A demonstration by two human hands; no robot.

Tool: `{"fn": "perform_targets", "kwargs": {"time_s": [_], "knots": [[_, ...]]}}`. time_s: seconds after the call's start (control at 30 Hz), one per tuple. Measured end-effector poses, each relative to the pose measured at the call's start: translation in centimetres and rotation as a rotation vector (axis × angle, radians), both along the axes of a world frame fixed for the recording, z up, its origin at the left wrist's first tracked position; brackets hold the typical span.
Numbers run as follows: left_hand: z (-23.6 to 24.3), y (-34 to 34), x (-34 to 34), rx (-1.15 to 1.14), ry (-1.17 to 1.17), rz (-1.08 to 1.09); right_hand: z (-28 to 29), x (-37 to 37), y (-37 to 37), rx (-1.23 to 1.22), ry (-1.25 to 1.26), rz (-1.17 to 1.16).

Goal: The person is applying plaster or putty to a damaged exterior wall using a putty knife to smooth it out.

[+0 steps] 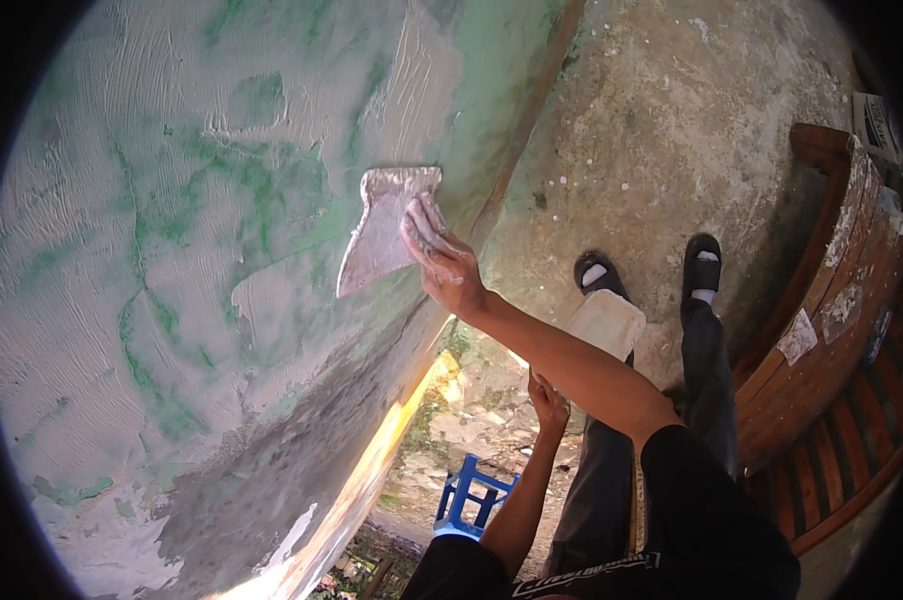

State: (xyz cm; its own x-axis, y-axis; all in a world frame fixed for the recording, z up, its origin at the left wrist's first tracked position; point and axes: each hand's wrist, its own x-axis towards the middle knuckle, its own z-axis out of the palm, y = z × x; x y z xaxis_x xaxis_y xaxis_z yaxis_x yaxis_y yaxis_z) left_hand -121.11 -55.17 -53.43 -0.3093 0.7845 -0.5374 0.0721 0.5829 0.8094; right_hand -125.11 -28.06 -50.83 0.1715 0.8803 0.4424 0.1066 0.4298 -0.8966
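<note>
My right hand (447,262), its fingers smeared with pale paste, is closed on a broad scraper (380,245). The flared blade lies against the green wall (182,230), which carries uneven streaks of greyish-white filler with green showing between them. Lower down, my left hand (550,404) is closed at the near end of a pale, flat, tray-like piece (610,320). My right forearm crosses over that piece and hides part of it, so its exact kind is unclear.
A blue plastic stool (472,495) stands beyond my left forearm. At right is a curved wooden bench (827,300) with slats and paint specks. My feet, in dark sandals (705,265), rest on a stained concrete floor (662,130). A printed box (877,128) sits far right.
</note>
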Motion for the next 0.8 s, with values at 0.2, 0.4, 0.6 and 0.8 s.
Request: {"fn": "perform_targets", "kwargs": {"time_s": [0.2,0.4,0.6,0.8], "knots": [[-3.7,-4.7,-0.3,0.098,0.129,-0.104,-0.9,-0.9,-7.3,0.033,-0.017,0.349],[-2.1,-1.7,2.4,-0.144,0.134,0.006,-1.5,6.5,-8.4,0.063,0.090,0.689],[-0.5,3.9,2.6,0.036,0.112,0.038,2.5,10.9,5.7,-0.048,0.139,-0.083],[-3.3,7.4,4.8,0.075,-0.017,0.109,3.2,7.2,9.5,0.022,0.104,-0.093]]}}
